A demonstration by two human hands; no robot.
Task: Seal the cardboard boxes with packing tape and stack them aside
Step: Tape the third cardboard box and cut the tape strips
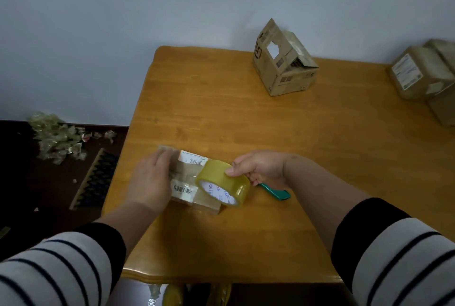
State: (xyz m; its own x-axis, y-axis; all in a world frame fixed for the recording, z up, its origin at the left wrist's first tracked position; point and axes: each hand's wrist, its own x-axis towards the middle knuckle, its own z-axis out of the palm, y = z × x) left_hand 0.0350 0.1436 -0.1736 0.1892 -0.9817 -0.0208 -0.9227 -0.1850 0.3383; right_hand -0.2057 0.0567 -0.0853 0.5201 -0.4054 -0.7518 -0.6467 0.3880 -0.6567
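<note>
At lower centre of the frame, on the counter (246, 113), the left hand (150, 182) lies flat on a small taped box (187, 182), fingers straight. The right hand (258, 167) pinches the tape roll (222, 182) (thumb on top), resting against the box.

Small flat cardboard box (190, 182), lying on its broad face beneath the straight fingers of the left hand (150, 182), which rests on its left half; white barcode labels show on its top, just right of those fingers, and its surface is glossy with clear tape. Roll of yellowish packing tape (222, 182), tilted on edge with its white printed core facing the viewer, resting on the box's right end and gripped by the right hand (258, 167), thumb on the outer rim. Second box (283, 64), upright with flaps raised and open, well beyond the fingers. Taped boxes (426, 76), stacked together, far to the right of them.
</note>
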